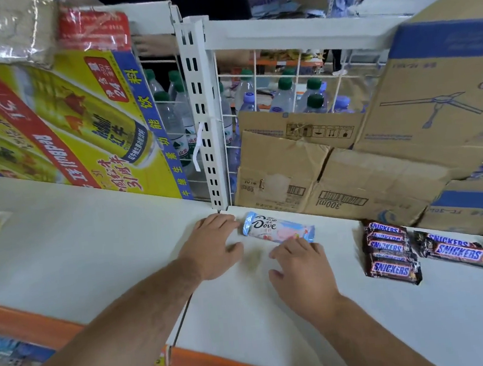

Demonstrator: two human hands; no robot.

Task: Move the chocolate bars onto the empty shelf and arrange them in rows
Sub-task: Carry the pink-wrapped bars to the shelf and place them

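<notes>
Nearest you, the orange front lip [26, 321] of the white shelf [94, 256] runs under both forearms. Your left hand [211, 244] lies flat on the shelf, its grip released, fingers stretched out with the tips at the left end of the Dove bar [277, 229]; you cannot tell whether they touch it. Your right hand [298, 263] is also released, its relaxed fingers resting against the bar's near edge at its right end. The Dove bar lies flat on the shelf, lengthwise left to right, just in front of the white slotted upright [202, 112].

To your right, a tight group of Snickers bars [388, 248] lies side by side on the same shelf, with a further Snickers bar [456, 252] just beside them. Behind these stand flattened cardboard boxes [322, 175]. On the left a yellow Red Bull carton [66, 126] leans at the back. Farthest off, water bottles [285, 96] show through the wire grid.
</notes>
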